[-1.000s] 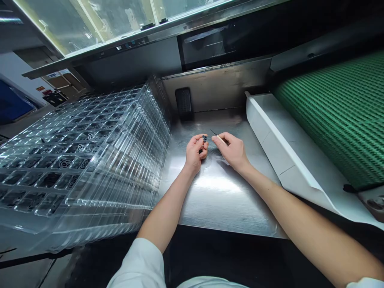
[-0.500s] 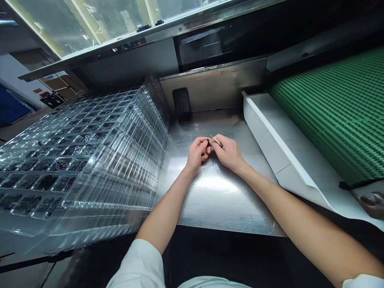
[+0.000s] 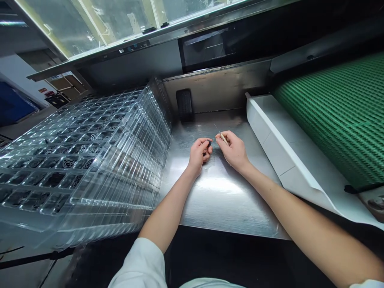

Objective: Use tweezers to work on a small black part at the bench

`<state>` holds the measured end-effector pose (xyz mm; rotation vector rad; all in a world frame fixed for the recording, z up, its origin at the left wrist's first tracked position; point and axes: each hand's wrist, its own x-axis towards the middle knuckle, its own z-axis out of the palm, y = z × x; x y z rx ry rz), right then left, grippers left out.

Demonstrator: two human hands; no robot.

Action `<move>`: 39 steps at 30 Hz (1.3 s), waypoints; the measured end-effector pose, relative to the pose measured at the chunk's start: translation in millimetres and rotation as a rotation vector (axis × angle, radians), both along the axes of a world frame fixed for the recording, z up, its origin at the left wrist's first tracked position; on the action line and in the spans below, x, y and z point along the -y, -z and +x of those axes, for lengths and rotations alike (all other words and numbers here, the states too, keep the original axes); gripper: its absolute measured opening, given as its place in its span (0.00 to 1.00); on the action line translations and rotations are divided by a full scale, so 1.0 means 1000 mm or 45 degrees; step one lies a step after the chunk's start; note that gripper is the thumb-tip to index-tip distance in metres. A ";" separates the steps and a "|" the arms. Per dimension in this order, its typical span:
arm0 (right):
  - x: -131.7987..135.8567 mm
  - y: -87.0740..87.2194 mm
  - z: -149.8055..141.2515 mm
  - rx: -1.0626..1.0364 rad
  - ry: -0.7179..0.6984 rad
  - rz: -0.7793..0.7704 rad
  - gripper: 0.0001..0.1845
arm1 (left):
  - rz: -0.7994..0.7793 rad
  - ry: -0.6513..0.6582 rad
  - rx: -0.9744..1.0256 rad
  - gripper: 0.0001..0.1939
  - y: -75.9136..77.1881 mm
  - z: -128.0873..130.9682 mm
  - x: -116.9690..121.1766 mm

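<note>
My left hand (image 3: 199, 153) rests on the steel worktop (image 3: 216, 192), its fingers pinched round a small dark round part (image 3: 209, 143). My right hand (image 3: 235, 151) sits just to the right of it, closed on a thin pointed stick-like tool (image 3: 222, 137) whose tip points up and away to the left. The two hands are a few centimetres apart, with the tool clear of the part.
A tall stack of clear plastic cell trays (image 3: 90, 160), holding several dark round parts, fills the left. A white chute (image 3: 279, 144) and a green ribbed conveyor belt (image 3: 339, 112) run along the right. A black block (image 3: 184, 103) stands against the back wall.
The hands came together half a second ago with the tool at the part. They have since drawn slightly apart, and the part has turned edge-on in my left fingers.
</note>
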<state>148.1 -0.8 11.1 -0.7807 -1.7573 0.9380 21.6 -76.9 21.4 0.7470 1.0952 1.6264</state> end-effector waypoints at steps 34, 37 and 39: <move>0.028 0.002 -0.010 0.095 -0.322 0.118 0.06 | 0.016 -0.130 0.705 0.08 -0.007 0.006 -0.002; 0.027 0.000 -0.010 0.006 -0.286 -0.058 0.09 | -0.006 -0.213 0.682 0.07 -0.008 0.004 -0.002; 0.024 -0.002 -0.010 -0.123 -0.239 -0.181 0.13 | -0.006 -0.274 0.582 0.06 -0.008 0.002 -0.002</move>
